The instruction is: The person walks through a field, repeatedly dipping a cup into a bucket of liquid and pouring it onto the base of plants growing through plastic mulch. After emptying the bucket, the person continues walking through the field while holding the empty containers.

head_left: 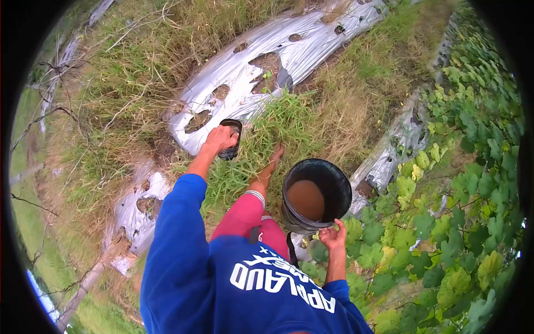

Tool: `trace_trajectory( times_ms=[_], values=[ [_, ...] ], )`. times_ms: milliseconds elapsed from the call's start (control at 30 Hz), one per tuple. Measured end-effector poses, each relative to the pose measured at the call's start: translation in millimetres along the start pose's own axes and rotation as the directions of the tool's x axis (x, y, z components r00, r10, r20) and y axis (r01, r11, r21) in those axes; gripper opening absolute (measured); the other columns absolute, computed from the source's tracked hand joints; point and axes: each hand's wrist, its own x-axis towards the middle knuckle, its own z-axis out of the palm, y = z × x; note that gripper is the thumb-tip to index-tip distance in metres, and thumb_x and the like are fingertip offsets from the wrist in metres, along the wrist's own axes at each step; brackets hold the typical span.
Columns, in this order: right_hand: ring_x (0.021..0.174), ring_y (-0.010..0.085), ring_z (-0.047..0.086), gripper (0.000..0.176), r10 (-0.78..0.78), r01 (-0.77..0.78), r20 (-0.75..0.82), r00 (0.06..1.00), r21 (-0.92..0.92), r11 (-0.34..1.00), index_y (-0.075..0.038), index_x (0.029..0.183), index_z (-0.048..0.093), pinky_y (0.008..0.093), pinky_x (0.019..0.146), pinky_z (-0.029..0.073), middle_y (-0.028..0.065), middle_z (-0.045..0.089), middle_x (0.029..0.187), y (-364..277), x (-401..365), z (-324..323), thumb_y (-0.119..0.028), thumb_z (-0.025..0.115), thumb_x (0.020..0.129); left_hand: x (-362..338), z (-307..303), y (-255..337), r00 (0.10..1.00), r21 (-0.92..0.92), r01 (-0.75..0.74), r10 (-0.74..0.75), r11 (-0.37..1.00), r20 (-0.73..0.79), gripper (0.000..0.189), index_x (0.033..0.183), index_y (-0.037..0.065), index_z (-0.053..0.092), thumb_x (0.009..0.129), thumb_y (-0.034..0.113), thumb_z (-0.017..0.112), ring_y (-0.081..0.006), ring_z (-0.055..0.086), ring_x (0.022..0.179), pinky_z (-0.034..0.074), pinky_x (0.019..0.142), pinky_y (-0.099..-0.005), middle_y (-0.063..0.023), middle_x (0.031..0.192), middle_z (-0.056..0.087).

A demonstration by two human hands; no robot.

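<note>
My left hand [219, 139] reaches forward on a blue-sleeved arm. It grips a small black cup [232, 140] over the edge of a torn silver plastic mulch sheet [278, 50]. My right hand [332, 236] holds the near rim of a black bucket [334, 183] at my right side. Brown liquid [305, 199] fills the lower part of the bucket. My leg in pink trousers steps forward, with a bare foot [275, 155] in the grass between cup and bucket.
Holes with soil show in the mulch sheet. Long green and dry grass [278, 128] covers the ground between sheets. A second silver strip [389, 150] runs on the right beside leafy green vines [467, 183]. Bare twigs lie at the left.
</note>
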Motion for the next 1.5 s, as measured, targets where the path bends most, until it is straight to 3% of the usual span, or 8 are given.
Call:
trace_trajectory(
  times_ms=[333, 467, 733, 900, 1200, 1233, 1333, 1500],
  values=[
    [0.076, 0.0251, 0.056, 0.044, 0.031, -0.032, -0.013, 0.999, -0.019, 0.999, -0.001, 0.100, 0.055, 0.0318, 0.063, 0.047, 0.0119, 0.062, 0.092, -104.6, 37.4, 103.3, -0.030, 0.072, 0.072, 145.7, 12.8, 40.8, 0.986, 0.101, 0.067, -0.082, 0.993, 0.146, 0.043, 0.093, 0.000, 0.070, 0.078, 0.035, 0.049, -0.0412, 0.064, 0.094, 0.050, 0.088, -0.0470, -0.0275, 0.098, 0.066],
    [0.066, 0.0230, 0.057, 0.037, 0.037, -0.036, 0.005, 0.999, -0.052, 0.998, -0.002, 0.092, 0.059, 0.0316, 0.059, 0.046, 0.0091, 0.063, 0.078, -152.3, 32.9, 141.6, -0.029, 0.072, 0.071, 156.5, 7.9, 51.7, 0.982, 0.051, 0.126, -0.132, 0.991, 0.136, 0.045, 0.093, 0.000, 0.071, 0.079, 0.036, 0.046, -0.0428, 0.064, 0.094, 0.049, 0.088, -0.0498, -0.0287, 0.097, 0.066],
    [0.077, 0.0219, 0.058, 0.041, -0.034, 0.035, 0.106, 0.994, -0.005, 0.999, -0.002, 0.098, 0.058, 0.0285, 0.057, 0.043, 0.0081, 0.064, 0.093, -243.7, 0.5, 203.5, -0.032, 0.071, 0.072, 141.7, -28.2, 89.0, 0.987, -0.022, 0.112, -0.109, 0.993, 0.114, 0.043, 0.088, -0.001, 0.069, 0.085, 0.038, 0.053, -0.0434, 0.064, 0.085, 0.049, 0.080, -0.0498, -0.0281, 0.088, 0.066],
    [0.078, 0.0225, 0.056, 0.049, -0.086, 0.084, 0.148, 0.985, 0.019, 0.996, -0.001, 0.104, 0.055, 0.0276, 0.056, 0.044, 0.0102, 0.062, 0.098, -306.9, -17.6, 220.6, -0.034, 0.070, 0.071, 145.3, -31.5, 120.9, 0.998, -0.086, -0.001, -0.004, 0.996, -0.058, 0.039, 0.076, -0.001, 0.062, 0.088, 0.036, 0.054, -0.0437, 0.062, 0.080, 0.048, 0.075, -0.0519, -0.0264, 0.081, 0.064],
    [0.072, 0.0231, 0.051, 0.055, -0.061, 0.037, 0.162, 0.985, 0.148, 0.988, -0.002, 0.109, 0.049, 0.0302, 0.056, 0.044, 0.0111, 0.057, 0.099, -408.1, -18.2, 247.1, -0.033, 0.071, 0.069, 232.3, -53.3, 232.2, 0.987, -0.076, -0.162, 0.160, 0.984, -0.033, 0.038, 0.078, 0.000, 0.064, 0.087, 0.036, 0.055, -0.0428, 0.062, 0.080, 0.049, 0.074, -0.0510, -0.0238, 0.082, 0.065],
    [0.070, 0.0216, 0.051, 0.045, -0.090, 0.070, 0.115, 0.989, 0.171, 0.983, 0.000, 0.095, 0.053, 0.0292, 0.056, 0.043, 0.0093, 0.059, 0.088, -418.4, -14.1, 252.4, -0.032, 0.072, 0.069, 243.6, -57.4, 249.6, 0.987, -0.103, -0.161, 0.159, 0.982, -0.024, 0.039, 0.079, 0.000, 0.065, 0.087, 0.037, 0.055, -0.0426, 0.063, 0.082, 0.049, 0.076, -0.0511, -0.0238, 0.083, 0.065],
    [0.071, 0.0223, 0.051, 0.048, -0.058, 0.044, 0.065, 0.996, 0.198, 0.979, 0.001, 0.097, 0.053, 0.0292, 0.057, 0.043, 0.0099, 0.058, 0.089, -457.9, 10.2, 256.8, -0.031, 0.073, 0.067, 284.0, -55.7, 287.7, 0.982, -0.042, -0.187, 0.186, 0.981, -0.035, 0.039, 0.078, 0.000, 0.065, 0.087, 0.038, 0.055, -0.0428, 0.063, 0.084, 0.049, 0.077, -0.0515, -0.0242, 0.084, 0.065],
    [0.073, 0.0228, 0.048, 0.060, 0.043, -0.050, 0.034, 0.999, 0.253, 0.966, 0.004, 0.107, 0.047, 0.0302, 0.058, 0.041, 0.0118, 0.056, 0.094, -520.3, 61.2, 256.7, -0.028, 0.073, 0.064, 345.7, -71.2, 371.5, 0.994, 0.017, -0.099, 0.098, 0.995, 0.040, 0.040, 0.078, 0.001, 0.065, 0.087, 0.038, 0.053, -0.0440, 0.062, 0.084, 0.049, 0.077, -0.0525, -0.0247, 0.083, 0.065]
  ],
)
